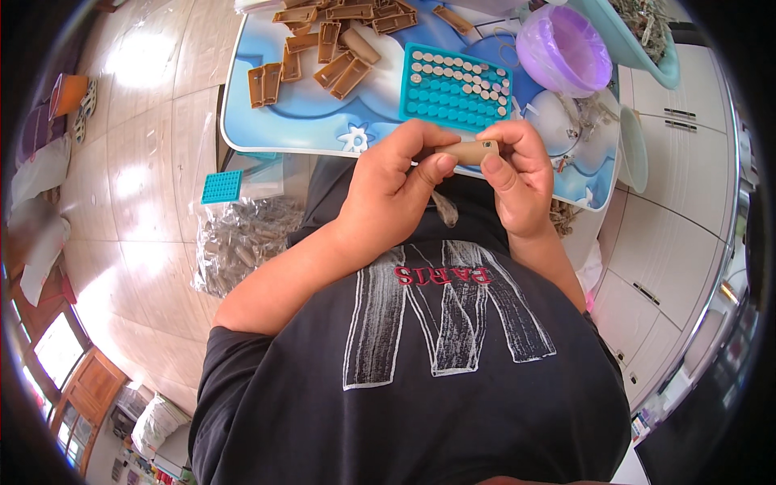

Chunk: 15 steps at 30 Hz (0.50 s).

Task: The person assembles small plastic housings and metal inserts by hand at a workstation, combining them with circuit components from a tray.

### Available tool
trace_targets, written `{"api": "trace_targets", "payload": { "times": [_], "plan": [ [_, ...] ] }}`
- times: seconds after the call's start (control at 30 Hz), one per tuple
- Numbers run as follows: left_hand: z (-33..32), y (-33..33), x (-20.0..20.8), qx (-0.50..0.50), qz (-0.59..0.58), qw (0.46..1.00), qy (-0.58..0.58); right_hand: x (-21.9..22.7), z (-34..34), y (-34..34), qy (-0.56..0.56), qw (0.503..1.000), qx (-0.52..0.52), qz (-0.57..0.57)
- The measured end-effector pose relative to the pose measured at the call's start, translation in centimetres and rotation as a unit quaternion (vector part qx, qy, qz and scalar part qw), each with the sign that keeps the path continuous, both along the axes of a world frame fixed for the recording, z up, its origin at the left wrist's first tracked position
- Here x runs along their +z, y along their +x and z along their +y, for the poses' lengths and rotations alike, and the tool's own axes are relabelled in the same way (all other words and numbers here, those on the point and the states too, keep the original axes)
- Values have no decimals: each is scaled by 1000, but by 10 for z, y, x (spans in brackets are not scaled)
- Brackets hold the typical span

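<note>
Just in front of the table edge, my two hands hold a small tan plastic casing (471,152) with rounded sides. My left hand (396,179) is closed, its thumb and forefinger pinching the casing's left end. At the other end my right hand (522,174) grips it between thumb and fingers, near a small dark spot in its end. Directly beyond them lies a teal tray (406,95) with rows of round cups, many topped by small silvery discs. Loose brown half-shells (330,42) are scattered at the table's far left.
A purple basin (558,50) and a light teal basin (626,40) stand at the far right. Tangled small parts (594,113) lie near the purple one. Below the blue-patterned table (283,133), a clear bag of parts (242,242) sits left, with another teal tray (221,187).
</note>
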<state>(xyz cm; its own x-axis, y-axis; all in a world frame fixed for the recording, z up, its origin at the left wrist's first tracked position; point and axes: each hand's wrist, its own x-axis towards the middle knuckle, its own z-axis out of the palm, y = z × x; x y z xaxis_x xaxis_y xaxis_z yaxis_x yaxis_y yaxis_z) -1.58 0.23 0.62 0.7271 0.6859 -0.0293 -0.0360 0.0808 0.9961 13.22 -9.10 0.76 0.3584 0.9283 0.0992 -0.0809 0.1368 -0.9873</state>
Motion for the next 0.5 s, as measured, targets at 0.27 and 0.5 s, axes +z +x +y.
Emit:
{"api": "trace_targets", "payload": {
  "times": [0.27,0.5],
  "plan": [
    [2,5,0,-31,20,997,-74,-6,6,1,5,999,-11,52],
    [18,3,-6,-141,6,901,-410,-1,-4,15,-86,979,-3,-182]
  ]
}}
